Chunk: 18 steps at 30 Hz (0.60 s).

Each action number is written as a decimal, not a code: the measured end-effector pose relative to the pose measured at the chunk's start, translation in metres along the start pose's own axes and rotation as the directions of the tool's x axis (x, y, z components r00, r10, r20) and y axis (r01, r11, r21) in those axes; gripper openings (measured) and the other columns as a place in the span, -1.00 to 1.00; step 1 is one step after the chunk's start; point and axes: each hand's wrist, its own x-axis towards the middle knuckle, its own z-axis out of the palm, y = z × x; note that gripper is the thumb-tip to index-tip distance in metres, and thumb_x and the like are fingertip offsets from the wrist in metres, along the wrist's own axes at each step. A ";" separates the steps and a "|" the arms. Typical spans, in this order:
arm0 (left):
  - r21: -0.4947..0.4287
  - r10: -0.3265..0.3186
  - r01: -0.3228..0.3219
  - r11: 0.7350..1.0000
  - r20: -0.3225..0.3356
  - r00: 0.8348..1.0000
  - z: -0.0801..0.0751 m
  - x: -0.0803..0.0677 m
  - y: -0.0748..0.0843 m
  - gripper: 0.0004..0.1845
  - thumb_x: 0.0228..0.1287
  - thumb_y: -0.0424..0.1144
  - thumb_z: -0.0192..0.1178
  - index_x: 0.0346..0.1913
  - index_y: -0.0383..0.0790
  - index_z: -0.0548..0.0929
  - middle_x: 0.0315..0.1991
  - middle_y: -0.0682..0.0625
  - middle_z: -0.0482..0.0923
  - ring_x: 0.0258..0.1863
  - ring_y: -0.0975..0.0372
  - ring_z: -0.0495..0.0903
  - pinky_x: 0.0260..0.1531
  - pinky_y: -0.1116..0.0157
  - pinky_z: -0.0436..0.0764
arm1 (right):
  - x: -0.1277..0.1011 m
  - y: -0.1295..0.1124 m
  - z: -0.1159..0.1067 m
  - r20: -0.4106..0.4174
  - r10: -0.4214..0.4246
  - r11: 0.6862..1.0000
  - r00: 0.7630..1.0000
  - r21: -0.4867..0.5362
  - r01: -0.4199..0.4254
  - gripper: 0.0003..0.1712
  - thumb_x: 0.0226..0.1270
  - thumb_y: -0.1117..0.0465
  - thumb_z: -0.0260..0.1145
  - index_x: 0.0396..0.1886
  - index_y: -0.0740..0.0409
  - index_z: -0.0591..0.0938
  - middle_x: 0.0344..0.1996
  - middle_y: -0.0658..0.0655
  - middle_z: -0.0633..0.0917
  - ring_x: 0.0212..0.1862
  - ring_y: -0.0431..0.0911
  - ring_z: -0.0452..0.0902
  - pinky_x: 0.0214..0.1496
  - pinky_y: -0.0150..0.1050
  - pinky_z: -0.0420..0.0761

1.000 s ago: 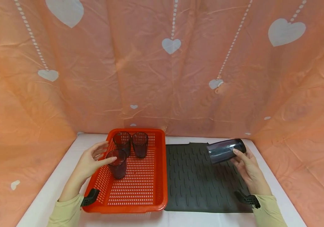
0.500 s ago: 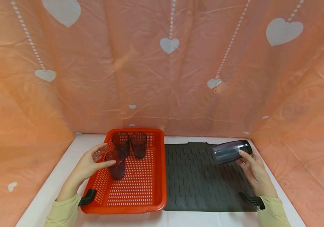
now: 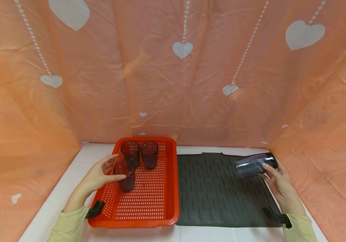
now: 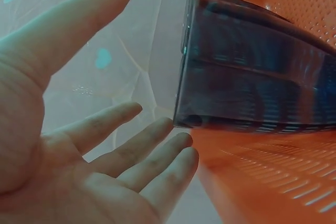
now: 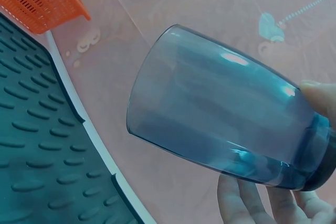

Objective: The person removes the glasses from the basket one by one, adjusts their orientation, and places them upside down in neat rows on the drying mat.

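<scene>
My right hand (image 3: 283, 188) grips a dark tinted drinking glass (image 3: 253, 165) near its base, between thumb and fingers. The glass lies sideways in the air over the right part of the black mat, its rim pointing left; the right wrist view shows its clear bluish wall (image 5: 210, 108). At the left side of the orange basket (image 3: 148, 223), my left hand (image 3: 95, 176) has thumb and fingers spread beside the rim of the nearest glass (image 3: 127, 183). In the left wrist view that glass (image 4: 252, 72) stands apart from the thumb, and nothing is held.
Two more tinted glasses, one at the back left (image 3: 130, 153) and one beside it (image 3: 149, 156), stand in the basket. A ridged black mat (image 3: 215, 195) lies right of the basket on a white tabletop (image 3: 209, 233). A peach curtain (image 3: 161, 84) with hearts encloses the back and sides.
My right hand has moved right with the drinking glass, towards the mat's right edge. My left hand has stayed nearly still beside the basket's nearest glass.
</scene>
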 end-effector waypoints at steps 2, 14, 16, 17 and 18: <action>-0.004 -0.006 0.006 1.000 0.014 1.000 0.000 0.001 -0.002 -0.07 0.04 -0.22 0.46 0.41 -0.42 0.17 0.33 -0.42 0.18 0.29 -0.31 0.18 0.24 -0.17 0.20 | -0.001 0.000 -0.003 -0.011 -0.009 1.000 1.000 0.006 0.009 -0.59 0.37 0.52 0.07 0.06 0.03 0.54 -0.16 0.00 0.63 -0.20 -0.16 0.63 -0.14 -0.30 0.63; -0.004 -0.016 0.016 1.000 0.045 0.999 0.002 0.006 -0.009 -0.05 0.05 -0.20 0.46 0.42 -0.39 0.15 0.32 -0.44 0.17 0.30 -0.32 0.15 0.23 -0.14 0.22 | -0.004 -0.006 -0.020 -0.087 0.000 1.000 0.996 0.010 0.001 -0.57 0.31 0.54 0.13 0.03 -0.01 0.54 -0.15 0.00 0.61 -0.21 -0.17 0.63 -0.15 -0.29 0.64; -0.006 -0.014 0.015 1.000 0.045 0.999 0.003 0.007 -0.009 -0.06 0.05 -0.21 0.46 0.42 -0.38 0.15 0.31 -0.43 0.19 0.29 -0.33 0.15 0.23 -0.15 0.22 | -0.004 -0.008 -0.023 -0.094 0.000 1.000 0.996 0.012 0.001 -0.58 0.31 0.54 0.13 0.01 0.00 0.54 -0.15 -0.01 0.62 -0.21 -0.16 0.64 -0.15 -0.28 0.65; -0.011 -0.014 0.014 1.000 0.047 0.999 0.003 0.008 -0.009 -0.06 0.05 -0.22 0.46 0.42 -0.39 0.15 0.31 -0.43 0.20 0.29 -0.33 0.15 0.23 -0.16 0.22 | -0.004 -0.008 -0.024 -0.097 0.000 1.000 0.995 0.010 0.001 -0.58 0.31 0.54 0.13 0.01 0.00 0.54 -0.15 -0.01 0.62 -0.21 -0.16 0.64 -0.15 -0.28 0.65; -0.016 -0.012 0.013 1.000 0.050 0.999 0.004 0.008 -0.009 -0.07 0.05 -0.23 0.45 0.42 -0.39 0.15 0.30 -0.43 0.21 0.29 -0.34 0.14 0.22 -0.17 0.21 | -0.004 -0.009 -0.025 -0.097 -0.001 1.000 0.995 0.010 0.002 -0.57 0.31 0.54 0.13 0.02 -0.01 0.54 -0.14 -0.01 0.62 -0.21 -0.16 0.64 -0.14 -0.27 0.65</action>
